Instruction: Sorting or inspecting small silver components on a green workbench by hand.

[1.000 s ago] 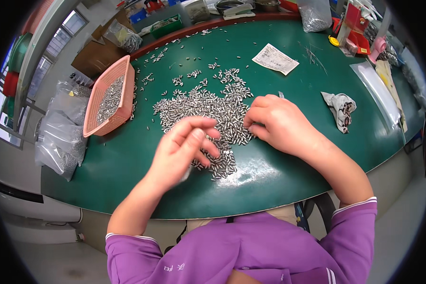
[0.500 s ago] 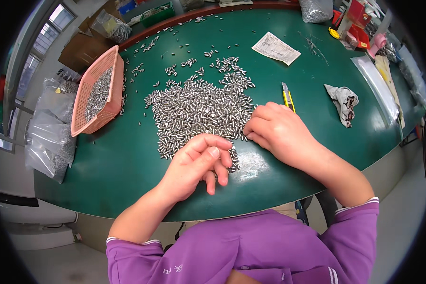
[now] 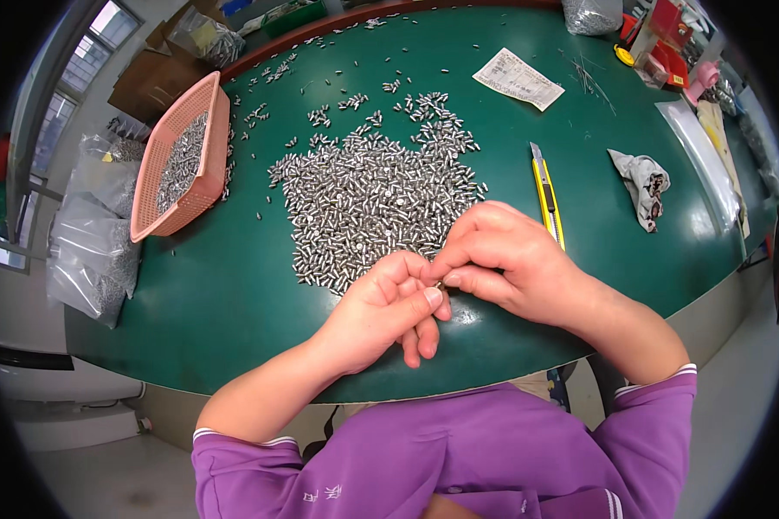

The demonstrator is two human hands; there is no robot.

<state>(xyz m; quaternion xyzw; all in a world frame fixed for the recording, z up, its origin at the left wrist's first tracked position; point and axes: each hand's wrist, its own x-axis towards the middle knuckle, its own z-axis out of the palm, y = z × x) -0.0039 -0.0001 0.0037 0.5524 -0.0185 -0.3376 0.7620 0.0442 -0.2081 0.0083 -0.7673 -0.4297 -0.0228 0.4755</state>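
A broad pile of small silvery metal pins (image 3: 363, 199) lies in front of me. At its near right edge my two hands meet fingertip to fingertip. The thumb and forefinger of my right hand (image 3: 511, 264) pinch a tiny metal pin (image 3: 440, 285). Against the same pin rest the thumb and forefinger of my left hand (image 3: 381, 307), its other fingers curled loosely below. Most of the pin is hidden by the fingertips. Just right of my right hand lies a yellow utility knife (image 3: 546, 195), blade out.
A pink plastic basket (image 3: 209, 169) holding more pins stands at left, beside filled clear bags (image 3: 91, 251). Farther right are a paper slip (image 3: 519, 80), a crumpled grey cloth (image 3: 640, 182) and flat plastic bags (image 3: 697, 160). Loose pins are scattered toward the far edge.
My right hand has moved left and nearer from the pile's edge, bringing a pin to my left hand. My left hand has shifted slightly right, and the whole view has shifted a little.
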